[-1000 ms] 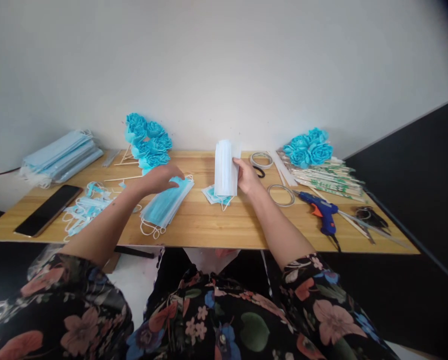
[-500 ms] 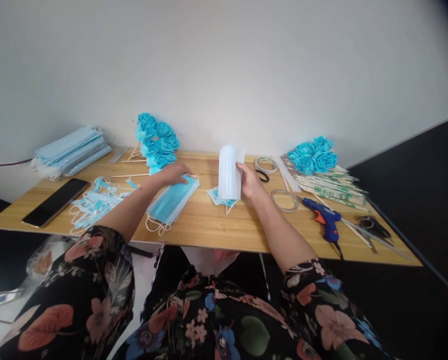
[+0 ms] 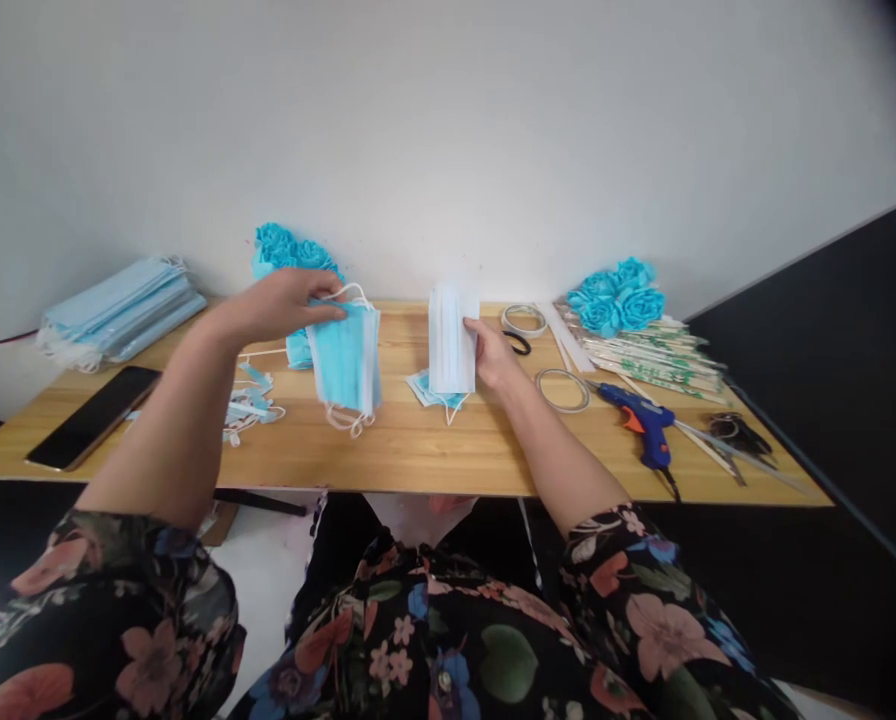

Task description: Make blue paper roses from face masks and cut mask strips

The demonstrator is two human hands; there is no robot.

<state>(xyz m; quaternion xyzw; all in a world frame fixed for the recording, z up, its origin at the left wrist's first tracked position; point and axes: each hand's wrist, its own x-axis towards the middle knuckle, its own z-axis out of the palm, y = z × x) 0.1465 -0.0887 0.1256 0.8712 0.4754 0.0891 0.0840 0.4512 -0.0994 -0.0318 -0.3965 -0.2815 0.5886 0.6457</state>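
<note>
Probably light, limp, easily creased; edges give safest hold. My left fingers point(image 3: 334, 313) pinch blue masks point(image 3: 347, 360) by the top over the desk point(image 3: 418, 460); my right fingers point(image 3: 473, 324) pinch pale masks point(image 3: 451, 345) sideways.

Pale grey wall point(image 3: 448, 120) behind a wood-grain table point(image 3: 418, 462), white floor point(image 3: 264, 560) below.

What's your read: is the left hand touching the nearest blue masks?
Touching. The head view shows the left hand gripping the blue masks near their top, thumb across the front.
</note>
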